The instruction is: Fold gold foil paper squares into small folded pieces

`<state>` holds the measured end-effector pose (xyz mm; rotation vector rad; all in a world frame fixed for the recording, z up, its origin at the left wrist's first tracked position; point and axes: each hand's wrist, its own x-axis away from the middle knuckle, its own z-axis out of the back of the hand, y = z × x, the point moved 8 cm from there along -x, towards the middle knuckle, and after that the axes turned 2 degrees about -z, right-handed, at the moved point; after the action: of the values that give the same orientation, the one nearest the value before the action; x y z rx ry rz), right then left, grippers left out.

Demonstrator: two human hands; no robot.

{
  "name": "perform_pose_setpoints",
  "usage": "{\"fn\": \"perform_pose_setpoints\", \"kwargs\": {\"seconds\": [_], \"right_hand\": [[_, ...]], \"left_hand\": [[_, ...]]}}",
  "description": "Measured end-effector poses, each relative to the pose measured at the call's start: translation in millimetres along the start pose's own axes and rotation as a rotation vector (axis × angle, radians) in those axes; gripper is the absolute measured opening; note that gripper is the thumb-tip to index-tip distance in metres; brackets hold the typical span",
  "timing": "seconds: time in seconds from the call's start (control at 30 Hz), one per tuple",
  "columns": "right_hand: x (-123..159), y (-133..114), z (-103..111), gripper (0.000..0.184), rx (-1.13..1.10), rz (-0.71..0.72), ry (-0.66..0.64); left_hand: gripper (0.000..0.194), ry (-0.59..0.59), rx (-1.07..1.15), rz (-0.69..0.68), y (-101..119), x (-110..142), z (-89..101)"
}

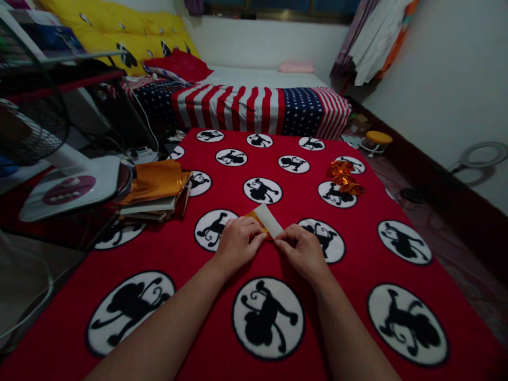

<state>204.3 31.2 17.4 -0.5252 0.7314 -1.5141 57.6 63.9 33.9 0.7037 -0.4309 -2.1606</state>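
Observation:
A small sheet of paper, pale on its upper face with a shiny gold-orange strip along its left side, lies on the red blanket. My left hand rests over its left part, fingers bent and pressing the paper down. At the near right corner, thumb and fingertips of my right hand pinch the edge. Part of the paper is hidden beneath the left fingers. Off to the left sits a stack of gold and pale paper sheets. Toward the far right lie crumpled shiny orange foil pieces.
Monkey figures in white circles cover the blanket. A white fan base stands at the left beside a dark table. Beyond is a bed with a striped and starred cover. An orange-topped stool stands on the floor at right.

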Motion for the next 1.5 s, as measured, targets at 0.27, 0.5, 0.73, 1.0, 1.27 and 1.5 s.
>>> {"fn": "perform_pose_setpoints", "kwargs": {"seconds": [0.27,0.5,0.73,1.0,1.27,1.5], "right_hand": [[2,0,0,0.006,0.046,-0.028,0.008],[2,4,2,0.007,0.072,-0.05,0.021],[13,7,3,0.01,-0.038,-0.043,0.038],[36,-8,1,0.026,0.085,0.115,0.031],[38,-10,-1,0.029,0.14,0.146,0.048],[38,-14,-2,0.026,0.169,0.151,0.035]], "left_hand": [[0.012,-0.002,0.015,0.026,-3,-1,-1.6],[0.011,-0.022,0.033,0.007,-5,-1,-2.1],[0.01,-0.045,0.071,0.005,-7,-2,-3.2],[0.011,-0.053,0.079,0.023,-9,-3,-4.3],[0.01,-0.059,0.095,0.03,-9,-3,-5.6],[0.009,-0.064,0.082,0.039,-8,-3,-5.0]]}}
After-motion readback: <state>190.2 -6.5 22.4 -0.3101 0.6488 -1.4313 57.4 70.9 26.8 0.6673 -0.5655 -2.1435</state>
